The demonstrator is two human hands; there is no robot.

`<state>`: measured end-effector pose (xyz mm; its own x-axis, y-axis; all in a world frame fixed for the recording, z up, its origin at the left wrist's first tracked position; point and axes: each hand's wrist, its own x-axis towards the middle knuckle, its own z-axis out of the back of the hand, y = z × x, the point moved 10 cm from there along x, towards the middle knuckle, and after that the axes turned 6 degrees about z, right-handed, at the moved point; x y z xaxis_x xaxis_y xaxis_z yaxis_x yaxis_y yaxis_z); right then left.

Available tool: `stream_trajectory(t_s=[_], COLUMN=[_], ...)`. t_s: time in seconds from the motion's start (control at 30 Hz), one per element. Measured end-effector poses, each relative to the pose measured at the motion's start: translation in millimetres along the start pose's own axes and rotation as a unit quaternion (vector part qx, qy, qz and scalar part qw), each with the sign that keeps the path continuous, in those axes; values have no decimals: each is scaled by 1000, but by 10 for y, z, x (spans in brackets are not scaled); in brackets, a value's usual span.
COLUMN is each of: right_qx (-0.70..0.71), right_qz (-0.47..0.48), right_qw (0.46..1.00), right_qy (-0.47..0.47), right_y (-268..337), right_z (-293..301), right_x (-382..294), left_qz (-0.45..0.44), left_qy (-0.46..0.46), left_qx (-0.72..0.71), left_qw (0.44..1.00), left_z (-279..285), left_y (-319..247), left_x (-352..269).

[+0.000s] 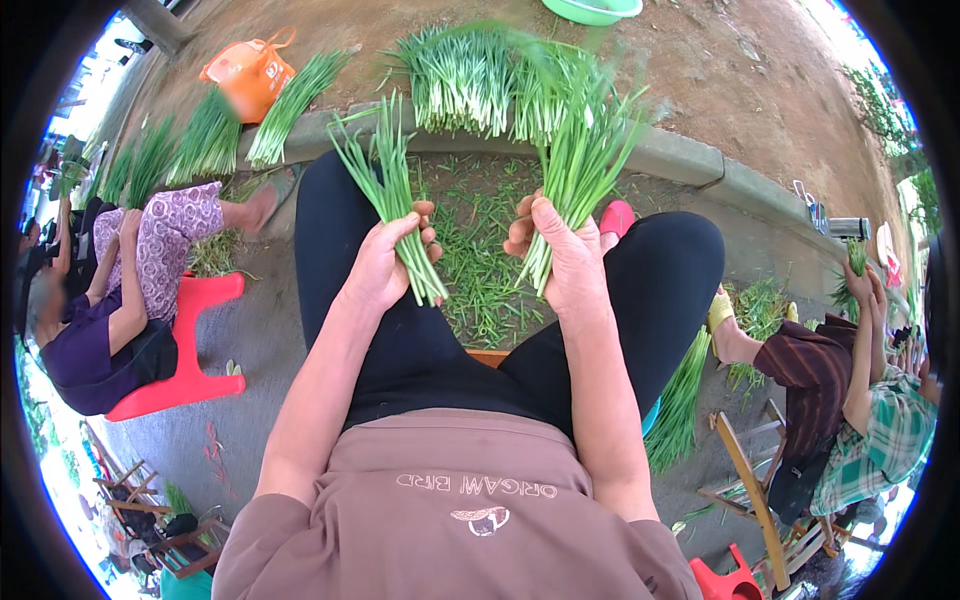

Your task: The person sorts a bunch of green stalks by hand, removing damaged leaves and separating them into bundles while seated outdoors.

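My left hand (390, 259) grips a smaller bunch of garlic chives (391, 176), its pale cut ends pointing down toward my lap. In my right hand (559, 251) is a thicker bunch of chives (589, 165); its leaf tips are blurred. The two bunches are held apart, above my knees. Beyond them, bundled chives (459, 82) lie side by side on the concrete kerb (675, 156), partly covered by the right-hand bunch. Loose green trimmings (487, 262) litter the ground between my legs.
An orange bag (251, 79) and more chive bundles (277, 112) lie at the far left. A person sits on a red plastic stool (199, 352) to the left. Another person sits at right near a wooden chair (750, 495). Chives (682, 405) lie beside my right leg. A green basin (594, 9) is beyond.
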<state>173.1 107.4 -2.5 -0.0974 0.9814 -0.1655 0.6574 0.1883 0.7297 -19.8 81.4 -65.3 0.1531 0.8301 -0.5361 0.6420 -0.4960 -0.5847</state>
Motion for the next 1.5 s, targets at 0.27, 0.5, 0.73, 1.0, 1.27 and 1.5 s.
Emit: stream_trajectory(t_s=[0.27,0.5,0.73,1.0,1.27,1.5], right_qx=[-1,-214,-184,-163,-61,-39], right_qz=[-88,-35,-27,-61,-87,-57], right_qw=[995,972,974,980,991,994], right_qy=[40,95,129,91,84,84], right_y=[-449,-632,-658,-453,-442,-495], right_z=[-173,-272,-372,-169,-208,-211], right_x=[-27,8,-1,-15,-27,15], left_qz=[7,-32,-52,-53,-17,-12], left_qy=[51,45,21,58,16,37], left_qx=[35,41,30,-55,-36,26], left_qw=[998,998,998,995,999,999], left_z=[-89,-50,-24,21,-87,-85], left_y=[31,9,-39,-165,-106,-31], left_x=[-26,-5,-10,-25,-46,-48])
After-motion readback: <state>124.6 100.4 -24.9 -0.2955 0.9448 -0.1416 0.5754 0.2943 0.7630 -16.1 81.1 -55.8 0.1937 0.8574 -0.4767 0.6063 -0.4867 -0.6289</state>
